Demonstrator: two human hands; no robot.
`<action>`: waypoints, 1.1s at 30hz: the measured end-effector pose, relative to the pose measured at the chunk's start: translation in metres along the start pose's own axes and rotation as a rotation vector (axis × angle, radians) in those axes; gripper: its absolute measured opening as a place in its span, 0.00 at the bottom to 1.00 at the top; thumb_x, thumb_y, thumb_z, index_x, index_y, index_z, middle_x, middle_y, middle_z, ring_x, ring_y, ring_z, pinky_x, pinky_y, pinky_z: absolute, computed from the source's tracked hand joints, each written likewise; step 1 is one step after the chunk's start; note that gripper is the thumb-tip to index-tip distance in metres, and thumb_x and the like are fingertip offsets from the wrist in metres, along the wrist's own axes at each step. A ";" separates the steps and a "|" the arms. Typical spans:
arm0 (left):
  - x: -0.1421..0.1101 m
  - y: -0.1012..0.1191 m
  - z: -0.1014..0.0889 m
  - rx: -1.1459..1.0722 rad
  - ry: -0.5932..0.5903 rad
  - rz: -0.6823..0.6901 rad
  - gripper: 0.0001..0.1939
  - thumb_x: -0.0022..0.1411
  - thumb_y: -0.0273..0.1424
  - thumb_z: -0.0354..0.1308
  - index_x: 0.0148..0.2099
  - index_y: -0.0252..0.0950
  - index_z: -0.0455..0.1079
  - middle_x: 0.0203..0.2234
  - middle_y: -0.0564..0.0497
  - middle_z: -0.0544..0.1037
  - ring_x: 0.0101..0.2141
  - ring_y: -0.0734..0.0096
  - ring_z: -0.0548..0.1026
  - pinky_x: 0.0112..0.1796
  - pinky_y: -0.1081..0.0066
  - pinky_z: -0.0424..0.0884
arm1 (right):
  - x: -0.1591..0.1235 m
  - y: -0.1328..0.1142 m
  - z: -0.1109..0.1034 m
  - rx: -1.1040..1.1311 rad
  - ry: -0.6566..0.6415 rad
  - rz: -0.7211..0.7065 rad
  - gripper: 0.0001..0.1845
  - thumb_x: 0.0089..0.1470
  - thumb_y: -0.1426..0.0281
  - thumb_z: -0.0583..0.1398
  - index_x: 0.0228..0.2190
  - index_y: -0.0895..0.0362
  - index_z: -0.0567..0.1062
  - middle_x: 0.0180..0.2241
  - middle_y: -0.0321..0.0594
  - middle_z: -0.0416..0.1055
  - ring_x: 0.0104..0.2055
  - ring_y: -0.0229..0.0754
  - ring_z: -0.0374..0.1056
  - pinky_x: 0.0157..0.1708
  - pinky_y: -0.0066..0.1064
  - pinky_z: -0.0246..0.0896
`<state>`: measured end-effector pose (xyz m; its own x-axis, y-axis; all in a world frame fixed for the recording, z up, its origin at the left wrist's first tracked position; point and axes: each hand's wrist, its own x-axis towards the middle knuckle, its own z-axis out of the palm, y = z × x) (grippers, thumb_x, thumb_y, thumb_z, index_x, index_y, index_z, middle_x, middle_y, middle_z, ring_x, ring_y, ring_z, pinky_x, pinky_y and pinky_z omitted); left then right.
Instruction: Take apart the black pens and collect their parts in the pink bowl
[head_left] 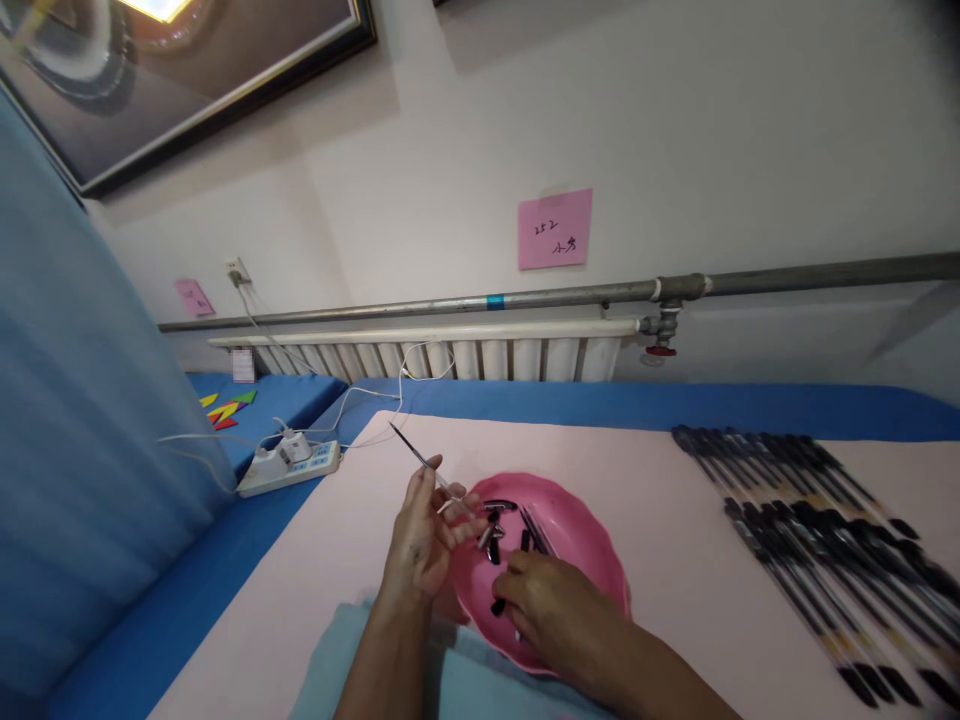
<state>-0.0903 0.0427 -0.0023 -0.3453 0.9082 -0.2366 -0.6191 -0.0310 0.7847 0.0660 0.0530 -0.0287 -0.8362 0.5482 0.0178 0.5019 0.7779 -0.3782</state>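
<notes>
Biggest first: surface [322, 570] has a pink cover, looks smooth, so light round parts could roll on it. Pink basin [589, 520] sits on it in front of the person; thin scalloped wall, probably light plastic, a bit flexy. Take it by the rim, both sides; one-sided lift may tip it. Long dark-ended brushes [859, 686] lie in two slanted rows right of the basin; likely light, stiff shafts, soft ends. Grab mid-shaft, keep off the ends. Right hand [559, 605] is down in the basin, fingers bunched near a small dark piece [498, 607]; fingertips hidden, can't tell if it's gripped. Left hand [420, 540] is over the basin's left side, palm partly up, fingers narrowed on a slim rod [409, 442], dark end pointing up and away. Rod should be light, stiff, easy to spin; pinch near the middle, don't load the thin tip. Pale bit at those fingers, can't tell if it's part of the rod. Slim dark sticks [537, 530] lean together in the basin, same handling. Short black pieces [493, 550] beside them look hard and shiny, maybe slippery: fingertip pinch across the sides, one at a time.
</notes>
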 end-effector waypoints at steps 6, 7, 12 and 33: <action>-0.001 -0.003 0.001 0.056 0.012 0.002 0.18 0.58 0.38 0.56 0.50 0.41 0.61 0.25 0.52 0.72 0.26 0.68 0.76 0.27 0.67 0.74 | 0.000 -0.002 -0.003 -0.038 -0.033 0.007 0.09 0.49 0.77 0.55 0.29 0.58 0.75 0.32 0.42 0.72 0.28 0.39 0.67 0.24 0.28 0.48; -0.001 -0.003 0.001 0.059 0.007 0.002 0.18 0.58 0.38 0.55 0.50 0.41 0.61 0.25 0.52 0.72 0.26 0.68 0.76 0.26 0.67 0.74 | 0.001 -0.001 -0.001 -0.030 -0.024 -0.009 0.09 0.50 0.77 0.54 0.29 0.58 0.75 0.32 0.42 0.72 0.28 0.39 0.66 0.24 0.27 0.48; -0.001 -0.007 0.000 0.079 -0.032 -0.019 0.17 0.58 0.37 0.55 0.49 0.41 0.62 0.26 0.52 0.72 0.28 0.66 0.77 0.26 0.67 0.75 | 0.005 0.003 0.011 0.091 0.050 0.011 0.07 0.49 0.76 0.54 0.28 0.60 0.73 0.31 0.44 0.73 0.30 0.42 0.68 0.28 0.29 0.55; -0.010 -0.019 0.017 -0.075 -0.005 -0.041 0.11 0.58 0.28 0.57 0.43 0.39 0.62 0.29 0.50 0.76 0.33 0.64 0.78 0.32 0.68 0.74 | 0.008 0.006 -0.014 0.829 0.450 0.315 0.07 0.49 0.73 0.54 0.28 0.54 0.72 0.28 0.34 0.72 0.27 0.37 0.65 0.26 0.28 0.59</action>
<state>-0.0630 0.0410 -0.0049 -0.3151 0.9115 -0.2644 -0.6839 -0.0250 0.7291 0.0658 0.0663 -0.0184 -0.4434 0.8918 0.0903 0.2297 0.2105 -0.9502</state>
